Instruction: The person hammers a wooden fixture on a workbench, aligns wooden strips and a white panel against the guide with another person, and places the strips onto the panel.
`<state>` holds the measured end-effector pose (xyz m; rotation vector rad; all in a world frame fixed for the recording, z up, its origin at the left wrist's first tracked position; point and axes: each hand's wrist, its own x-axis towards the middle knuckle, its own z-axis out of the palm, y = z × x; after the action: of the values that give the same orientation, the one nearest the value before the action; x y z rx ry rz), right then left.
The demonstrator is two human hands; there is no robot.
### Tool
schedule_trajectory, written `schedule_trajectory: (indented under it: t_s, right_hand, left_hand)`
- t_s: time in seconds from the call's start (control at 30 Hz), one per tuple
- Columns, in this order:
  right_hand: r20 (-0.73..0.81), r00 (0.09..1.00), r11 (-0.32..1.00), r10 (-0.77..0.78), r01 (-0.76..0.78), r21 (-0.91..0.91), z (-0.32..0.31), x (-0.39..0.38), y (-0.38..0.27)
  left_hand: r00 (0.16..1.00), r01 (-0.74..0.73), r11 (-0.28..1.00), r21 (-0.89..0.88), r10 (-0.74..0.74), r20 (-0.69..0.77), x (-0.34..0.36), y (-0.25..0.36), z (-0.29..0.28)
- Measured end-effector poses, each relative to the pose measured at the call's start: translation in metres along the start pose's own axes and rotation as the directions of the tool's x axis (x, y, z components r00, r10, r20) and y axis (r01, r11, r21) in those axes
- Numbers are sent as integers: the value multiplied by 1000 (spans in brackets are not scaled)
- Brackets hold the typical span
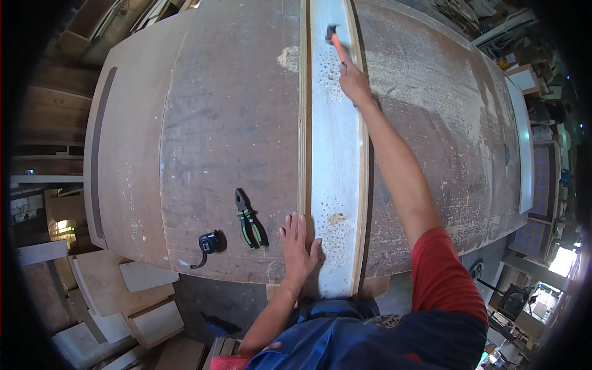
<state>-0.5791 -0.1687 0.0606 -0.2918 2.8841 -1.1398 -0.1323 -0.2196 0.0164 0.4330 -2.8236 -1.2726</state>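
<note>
Hammer (336, 44) over the board's (335, 154) far end.
Right grip (353, 81) clenched around the hammer; left grip (299, 256) released, at the board's near left edge.

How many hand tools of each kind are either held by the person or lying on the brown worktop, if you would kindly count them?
Hammer with orange handle, held: 1
Green-and-black pliers, lying down: 1
Dark tape measure, lying down: 1
Total: 3
</note>
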Motion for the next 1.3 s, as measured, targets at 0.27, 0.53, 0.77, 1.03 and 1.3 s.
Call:
schedule_trajectory:
  t_s: [0.27,0.53,0.77,1.03,1.3]
  right_hand:
    - [-100,992,997,-75,71,-40,14,5,9]
    - [102,995,998,6,1,-68,13,15,18]
    - [71,987,887,-142,96,452,34,-139,-41]
    - [90,933,937,-348,345,52,80,-250,-86]
    - [-47,969,958,-241,245,148,-64,-390,-11]
  left_hand:
    - [1000,22,1000,-11,-22,21,0,0,-2]
    - [1000,4,1000,-18,-3,21,-4,-2,0]
    - [996,-87,996,-29,86,-10,-9,9,6]
    - [992,-117,993,-1,117,-49,-17,13,4]
    - [979,-184,982,-47,179,-95,-25,9,4]
